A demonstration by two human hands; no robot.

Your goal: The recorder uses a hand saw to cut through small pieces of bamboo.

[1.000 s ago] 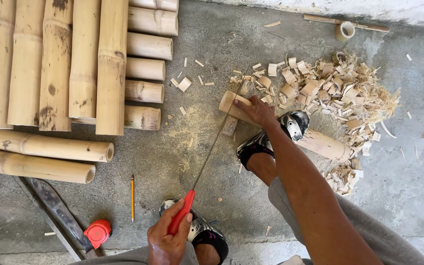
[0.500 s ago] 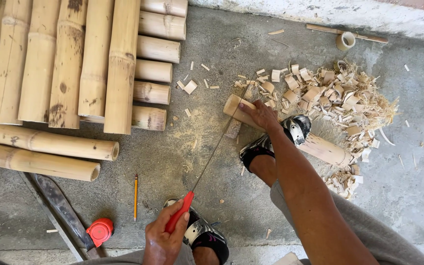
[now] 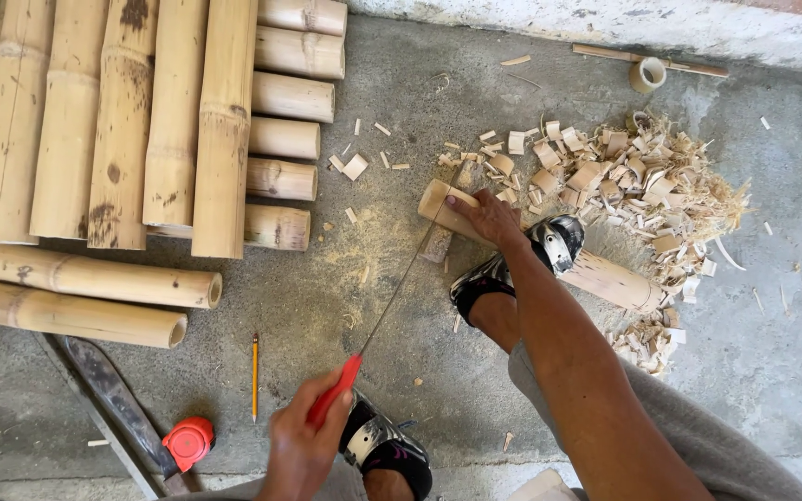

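Note:
My left hand point(image 3: 301, 447) grips the red handle of a thin-bladed hand saw point(image 3: 399, 283) low in the view. The blade runs up and to the right, across the near end of a short bamboo piece point(image 3: 605, 278) lying on the concrete floor. My right hand point(image 3: 486, 217) presses down on that bamboo end, just beside the blade. One black-and-white shoe point(image 3: 522, 260) stands on the middle of the bamboo piece, and the other shoe point(image 3: 384, 447) is close to my left hand. Sawdust lies under the cut.
Long bamboo poles point(image 3: 122, 121) and short cut bamboo sections point(image 3: 285, 139) lie at the left. A heap of bamboo chips point(image 3: 642, 176) sits at the right. A pencil point(image 3: 255, 376), a machete point(image 3: 109, 394) and a red tape measure point(image 3: 187, 442) lie at the bottom left. A wall base point(image 3: 605, 23) runs along the top.
The saw has been drawn a little toward me, along the cut. My right hand and the shoe have stayed on the bamboo piece. The camera view has shifted slightly.

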